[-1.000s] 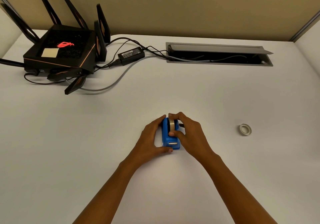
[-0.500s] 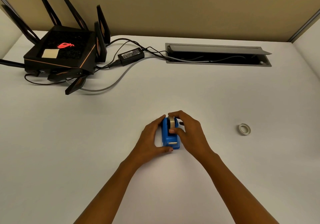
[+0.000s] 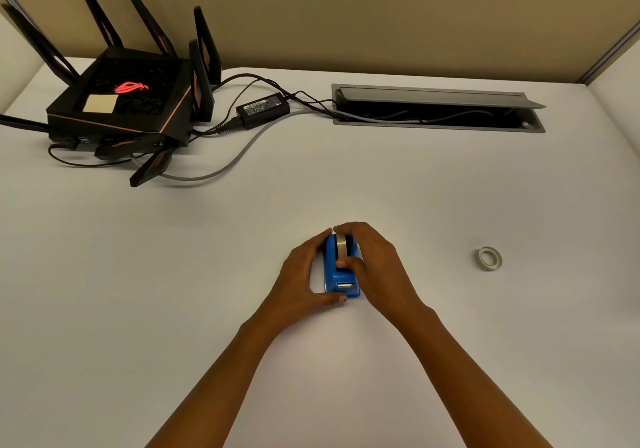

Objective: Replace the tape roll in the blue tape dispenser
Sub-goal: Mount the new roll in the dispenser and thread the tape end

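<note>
The blue tape dispenser stands on the white desk in the middle, its cutter end toward me. A tape roll sits in it, its edge showing on top. My left hand cups the dispenser's left side, thumb at its near corner. My right hand wraps the right side, with the index finger over the roll's far end and the thumb pressed on the roll's near edge. A second, nearly bare tape ring lies flat on the desk to the right, apart from both hands.
A black router with tall antennas stands at the back left, with a power brick and cables trailing toward an open cable tray at the back. A beige partition closes the far side.
Both hands stay on the dispenser. The right fingers have closed slightly tighter over the roll; otherwise only the view has shifted a little.
</note>
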`<state>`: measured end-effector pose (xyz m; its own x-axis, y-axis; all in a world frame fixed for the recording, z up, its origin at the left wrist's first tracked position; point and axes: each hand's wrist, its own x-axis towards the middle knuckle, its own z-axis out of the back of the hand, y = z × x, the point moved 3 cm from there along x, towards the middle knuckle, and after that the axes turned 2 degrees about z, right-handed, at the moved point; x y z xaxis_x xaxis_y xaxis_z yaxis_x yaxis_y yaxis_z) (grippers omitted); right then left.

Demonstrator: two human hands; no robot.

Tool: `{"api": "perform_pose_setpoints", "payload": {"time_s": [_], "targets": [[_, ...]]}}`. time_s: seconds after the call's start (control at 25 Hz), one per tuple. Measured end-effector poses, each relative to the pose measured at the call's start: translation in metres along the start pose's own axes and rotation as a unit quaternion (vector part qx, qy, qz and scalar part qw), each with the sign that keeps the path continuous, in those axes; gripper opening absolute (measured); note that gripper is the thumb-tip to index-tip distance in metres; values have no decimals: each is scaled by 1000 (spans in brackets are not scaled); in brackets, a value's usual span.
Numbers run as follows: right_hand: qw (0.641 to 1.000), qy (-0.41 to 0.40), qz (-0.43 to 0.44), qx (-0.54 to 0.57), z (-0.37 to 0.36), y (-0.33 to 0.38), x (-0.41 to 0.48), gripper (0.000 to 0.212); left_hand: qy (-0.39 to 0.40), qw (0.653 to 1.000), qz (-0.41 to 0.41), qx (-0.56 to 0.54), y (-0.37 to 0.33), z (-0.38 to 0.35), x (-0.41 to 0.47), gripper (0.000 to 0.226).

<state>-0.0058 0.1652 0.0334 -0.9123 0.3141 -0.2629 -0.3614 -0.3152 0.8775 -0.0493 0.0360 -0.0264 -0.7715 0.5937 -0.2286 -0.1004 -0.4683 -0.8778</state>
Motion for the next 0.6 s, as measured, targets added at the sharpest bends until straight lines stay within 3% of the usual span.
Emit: {"api": "perform_pose_setpoints", "payload": {"time_s": [0.28,0.6], "targets": [[990,-12,98,-100,3,0,2,38,10,998,25,-63,-13,4,1,94],[983,-52,149,-89,9,9,5,37,-10,997,34,-72,-14,2,2,84]]}}
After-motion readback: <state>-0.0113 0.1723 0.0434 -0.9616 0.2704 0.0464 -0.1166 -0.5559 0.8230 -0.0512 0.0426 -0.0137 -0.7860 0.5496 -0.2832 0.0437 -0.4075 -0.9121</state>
